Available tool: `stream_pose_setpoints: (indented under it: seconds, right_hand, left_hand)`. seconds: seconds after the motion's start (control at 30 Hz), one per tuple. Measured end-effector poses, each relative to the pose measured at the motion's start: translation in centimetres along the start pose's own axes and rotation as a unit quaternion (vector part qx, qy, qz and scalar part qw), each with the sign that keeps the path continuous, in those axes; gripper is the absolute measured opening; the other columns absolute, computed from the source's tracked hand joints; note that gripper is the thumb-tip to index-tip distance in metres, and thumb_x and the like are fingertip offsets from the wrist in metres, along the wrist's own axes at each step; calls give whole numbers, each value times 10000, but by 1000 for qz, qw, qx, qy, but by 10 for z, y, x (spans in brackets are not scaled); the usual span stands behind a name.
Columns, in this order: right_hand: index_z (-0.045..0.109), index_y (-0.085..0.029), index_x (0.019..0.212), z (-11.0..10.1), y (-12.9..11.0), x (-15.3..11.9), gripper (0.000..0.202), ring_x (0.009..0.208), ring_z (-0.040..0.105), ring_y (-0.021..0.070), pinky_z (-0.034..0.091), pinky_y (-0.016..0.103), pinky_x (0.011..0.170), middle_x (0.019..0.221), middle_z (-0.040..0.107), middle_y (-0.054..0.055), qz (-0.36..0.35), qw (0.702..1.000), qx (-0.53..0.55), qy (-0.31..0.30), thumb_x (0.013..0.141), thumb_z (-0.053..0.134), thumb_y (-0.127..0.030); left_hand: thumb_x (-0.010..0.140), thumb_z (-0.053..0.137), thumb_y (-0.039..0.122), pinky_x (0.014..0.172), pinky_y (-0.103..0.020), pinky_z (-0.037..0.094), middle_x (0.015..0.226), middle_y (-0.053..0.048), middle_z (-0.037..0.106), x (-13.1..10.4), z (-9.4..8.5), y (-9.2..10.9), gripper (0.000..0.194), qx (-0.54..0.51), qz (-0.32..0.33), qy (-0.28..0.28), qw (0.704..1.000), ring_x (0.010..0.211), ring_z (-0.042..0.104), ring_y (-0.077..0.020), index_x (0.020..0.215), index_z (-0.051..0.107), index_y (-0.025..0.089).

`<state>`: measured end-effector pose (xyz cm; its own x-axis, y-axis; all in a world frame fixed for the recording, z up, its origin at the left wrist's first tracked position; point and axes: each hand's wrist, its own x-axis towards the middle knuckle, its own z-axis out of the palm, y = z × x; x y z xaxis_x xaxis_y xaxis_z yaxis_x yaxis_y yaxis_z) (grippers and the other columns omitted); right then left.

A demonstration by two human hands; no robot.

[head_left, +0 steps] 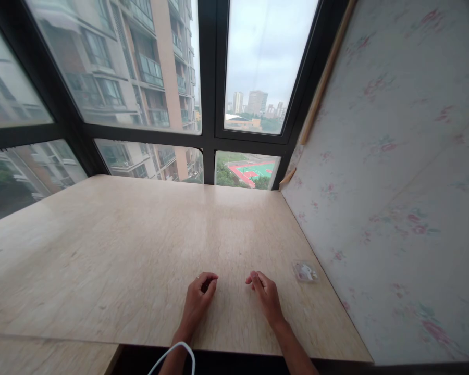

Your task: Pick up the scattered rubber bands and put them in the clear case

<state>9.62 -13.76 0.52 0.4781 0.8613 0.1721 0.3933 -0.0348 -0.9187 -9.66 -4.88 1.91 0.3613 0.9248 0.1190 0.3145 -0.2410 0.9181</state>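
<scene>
My left hand (201, 292) rests over the beige marble-patterned sill (140, 260), its fingers curled in toward the thumb. A tiny pale spot shows on its fingers, too small to name. Opposite it, my right hand (264, 292) is also closed, thumb pressed to the bent fingers. The two hands are apart, with bare sill between them. Whether either holds anything small is hidden inside the curled fingers. To the right of my right hand, close to the wall, lies a small clear plastic box (306, 272) with whitish and reddish bits inside.
A white cable (180, 345) loops across my left wrist at the sill's front edge. Dark window frames (209, 104) border the sill at the back and left. On the right stands a wall with flowered wallpaper (394, 182). A lower ledge (42, 357) sits at front left.
</scene>
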Motion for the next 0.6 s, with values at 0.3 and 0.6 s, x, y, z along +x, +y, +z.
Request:
stream_pose_setpoints:
  seconds: [0.3,0.6]
  right_hand:
    - [623,-183,710,-1,-6,-2,481,666,610,178,448,255,637,696,654,31,-22,999,-31,2,953,376,-517]
    - [650,-175,706,-2,-2,-2,498,657,602,159,432,244,620,687,661,34,-30,999,-46,0,958,374,-504]
  left_hand:
    - [770,479,319,611,-286,468,694,-17,628,-4,-2,6,186,-3,9,-1,1000,661,594,-192,727,607,192]
    - [729,413,298,606,-276,393,635,-6,535,-6,-3,2,163,-2,40,-14,999,638,516,-177,612,472,200]
